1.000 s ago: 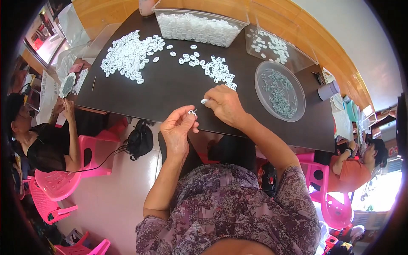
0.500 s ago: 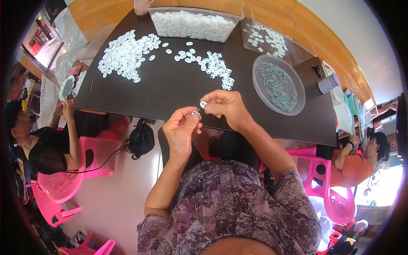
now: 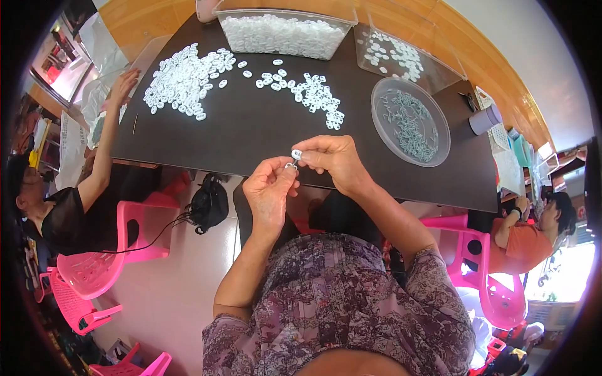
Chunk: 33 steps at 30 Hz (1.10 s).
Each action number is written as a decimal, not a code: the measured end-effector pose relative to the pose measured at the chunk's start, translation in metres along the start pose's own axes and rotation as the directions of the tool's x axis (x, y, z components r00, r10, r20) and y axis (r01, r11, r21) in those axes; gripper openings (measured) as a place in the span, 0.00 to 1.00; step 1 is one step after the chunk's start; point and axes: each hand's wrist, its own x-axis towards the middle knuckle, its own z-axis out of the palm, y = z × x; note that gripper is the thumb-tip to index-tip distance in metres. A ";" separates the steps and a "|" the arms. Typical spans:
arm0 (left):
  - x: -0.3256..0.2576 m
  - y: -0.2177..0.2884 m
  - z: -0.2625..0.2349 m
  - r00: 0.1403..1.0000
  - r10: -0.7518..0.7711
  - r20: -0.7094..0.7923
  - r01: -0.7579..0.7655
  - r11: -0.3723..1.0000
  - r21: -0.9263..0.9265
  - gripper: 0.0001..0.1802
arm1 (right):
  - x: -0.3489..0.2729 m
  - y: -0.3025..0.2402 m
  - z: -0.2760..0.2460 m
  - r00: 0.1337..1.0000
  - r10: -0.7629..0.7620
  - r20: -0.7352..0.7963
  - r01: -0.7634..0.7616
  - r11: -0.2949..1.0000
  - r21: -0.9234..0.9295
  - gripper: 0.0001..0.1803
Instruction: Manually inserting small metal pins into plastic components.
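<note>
Just over the table's near edge, my left hand (image 3: 271,187) pinches a small white plastic piece with holes (image 3: 290,165). My right hand (image 3: 336,160) closes thumb and forefinger on a white oval plastic piece (image 3: 296,154), held right above the left one. A thin grey pin or screw seems to stand between the two pieces; the fingers partly hide it. Beyond my hands lies a small heap of similar white pieces (image 3: 316,94). To the right, a round clear tray (image 3: 380,130) holds many small grey-green screws or pins.
A large pile of white oval pieces (image 3: 182,81) covers the table's left. Behind stand a full clear bin (image 3: 282,41) and another clear bin (image 3: 433,55) with scattered white pieces. A purple-grey cup (image 3: 485,120) stands far right. People sit left and right on pink chairs.
My right hand's white piece has come slightly closer to the one in my left. The person at the left has stretched an arm up toward the table's far left corner.
</note>
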 end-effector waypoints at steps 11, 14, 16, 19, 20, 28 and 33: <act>0.001 -0.003 -0.003 1.000 0.008 -0.019 -0.008 0.999 0.035 0.07 | -0.003 -0.003 0.008 0.995 -0.094 -0.031 0.088 0.984 -0.154 0.09; 0.002 -0.004 -0.002 1.000 0.010 -0.023 -0.009 1.000 0.028 0.06 | 0.001 0.009 0.008 0.984 -0.175 -0.034 0.171 0.981 -0.087 0.08; 0.001 -0.004 -0.002 1.000 0.012 -0.027 -0.011 0.999 0.037 0.06 | -0.001 0.008 0.008 0.986 -0.163 -0.033 0.159 0.983 -0.086 0.08; 0.000 -0.004 -0.002 0.999 0.016 -0.036 -0.014 0.999 0.047 0.06 | -0.004 0.008 0.011 0.987 -0.158 -0.040 0.154 0.983 -0.096 0.07; 0.000 -0.004 -0.001 0.999 0.018 -0.040 -0.016 0.999 0.047 0.06 | -0.004 0.009 0.011 0.985 -0.166 -0.048 0.161 0.981 -0.106 0.07; -0.003 -0.004 0.005 0.997 0.065 -0.037 -0.066 0.997 -0.030 0.11 | -0.012 0.007 0.015 0.981 -0.186 -0.058 0.172 0.967 -0.188 0.06; -0.003 -0.011 0.002 0.997 0.078 -0.016 -0.079 0.997 -0.026 0.14 | -0.014 0.005 0.014 0.975 -0.221 -0.027 0.209 0.949 -0.238 0.06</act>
